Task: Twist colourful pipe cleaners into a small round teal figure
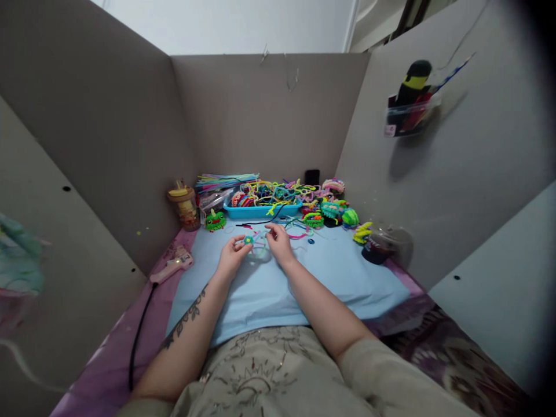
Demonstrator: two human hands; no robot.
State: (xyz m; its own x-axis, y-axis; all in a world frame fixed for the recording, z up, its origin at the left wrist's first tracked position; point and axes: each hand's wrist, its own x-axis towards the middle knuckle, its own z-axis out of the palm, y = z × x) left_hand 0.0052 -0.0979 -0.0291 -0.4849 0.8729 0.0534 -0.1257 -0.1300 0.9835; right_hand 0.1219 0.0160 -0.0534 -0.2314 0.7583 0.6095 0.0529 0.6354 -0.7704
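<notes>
My left hand (233, 252) pinches a small teal pipe-cleaner piece (248, 240) with a yellow spot in its middle. Close by on the right, my right hand (280, 243) has its thumb and fingers pressed together at the far end of a pale strand that runs toward the teal piece. What exactly sits between those fingertips is too small to make out. Pale pipe cleaners (259, 253) curve beneath both hands, over the light blue cloth (278, 295).
Behind the hands, a blue tray (263, 212) is heaped with tangled pipe cleaners. A green frog figure (215, 220), a pink glue gun (174, 265) and a lidded cup (185, 207) are on the left. Fuzzy coloured figures (332, 209) and a dark cup (376, 248) stand right. Grey panels surround the table.
</notes>
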